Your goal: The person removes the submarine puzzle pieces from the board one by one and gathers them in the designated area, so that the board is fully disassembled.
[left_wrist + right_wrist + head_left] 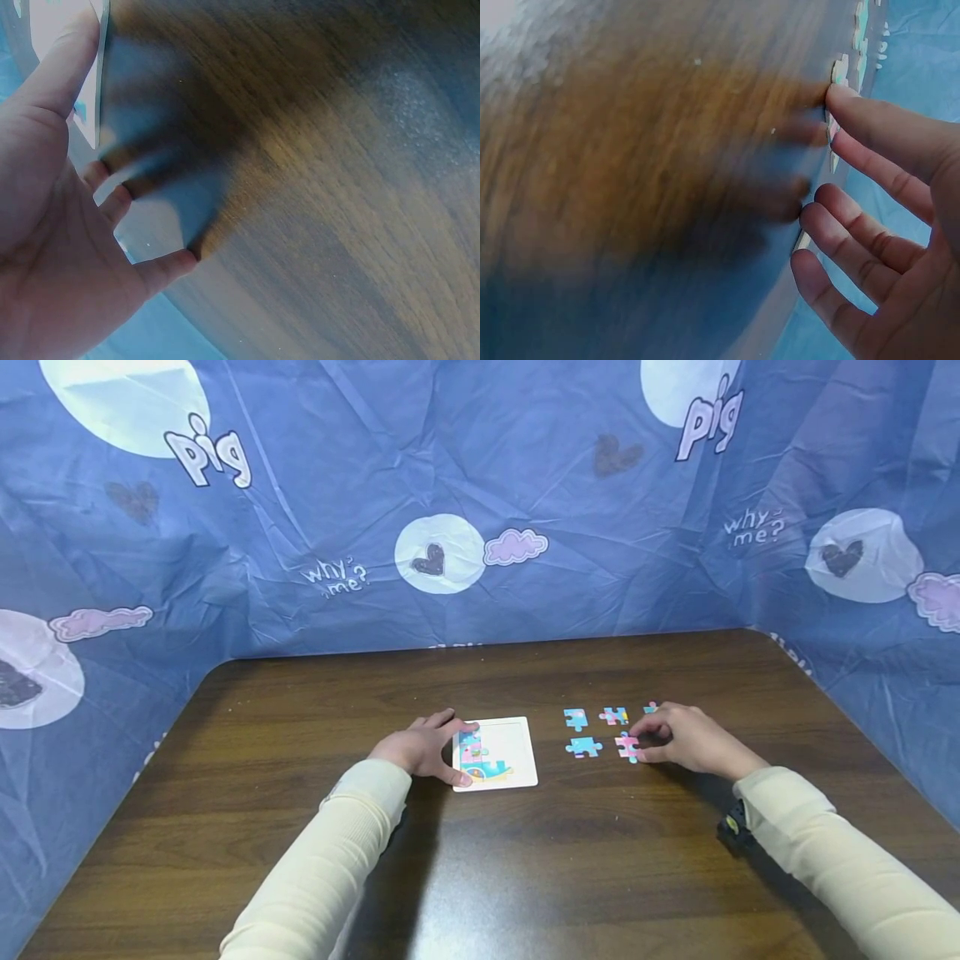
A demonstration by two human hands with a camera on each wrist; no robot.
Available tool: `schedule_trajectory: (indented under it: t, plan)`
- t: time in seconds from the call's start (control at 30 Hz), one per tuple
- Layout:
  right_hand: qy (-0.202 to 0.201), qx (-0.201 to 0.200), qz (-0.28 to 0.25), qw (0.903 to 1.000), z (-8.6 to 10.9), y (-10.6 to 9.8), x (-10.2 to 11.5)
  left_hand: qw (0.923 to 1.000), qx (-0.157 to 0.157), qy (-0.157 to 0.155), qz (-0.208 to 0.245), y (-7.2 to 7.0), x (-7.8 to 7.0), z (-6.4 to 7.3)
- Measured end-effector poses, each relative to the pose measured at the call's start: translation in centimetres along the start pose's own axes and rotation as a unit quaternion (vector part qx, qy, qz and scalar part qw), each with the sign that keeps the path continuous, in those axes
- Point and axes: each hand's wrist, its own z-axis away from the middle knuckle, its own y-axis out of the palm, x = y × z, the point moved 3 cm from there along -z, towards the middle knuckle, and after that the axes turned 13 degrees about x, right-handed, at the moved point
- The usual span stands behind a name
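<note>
A square white puzzle tray (522, 758) lies on the table, with joined blue and pink jigsaw pieces (491, 768) along its left and lower side. At its left edge my left hand (422, 749) is spread, thumb at the near corner and index finger at the far one. In the left wrist view the thumb lies over the tray (88, 120) while the other fingers are stretched out by the table. Further right, my right hand (690, 742) pinches a pink puzzle piece (626, 747) between thumb and index finger, low at the table; its other fingers are loosely bent.
Several loose puzzle pieces lie between the tray and my right hand, among them a blue piece (583, 747) and a multicoloured piece (615, 716). One piece (650, 707) is partly hidden behind the right hand. Blue printed cloth (420, 468) surrounds the brown wooden table (525, 877).
</note>
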Motion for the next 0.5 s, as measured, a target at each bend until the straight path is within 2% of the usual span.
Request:
schedule_trajectory:
  t: [0.27,0.5]
  plan:
    - [-0.002,-0.006,-0.027,0.9996,-0.1,-0.4,0.2,0.9999,-0.008,0.007,-0.001,-0.1,0.0,0.2]
    - [-0.023,-0.014,-0.080,0.9964,-0.6,-0.3,1.6,0.9999,-0.011,0.007,0.000,0.0,0.0,0.1]
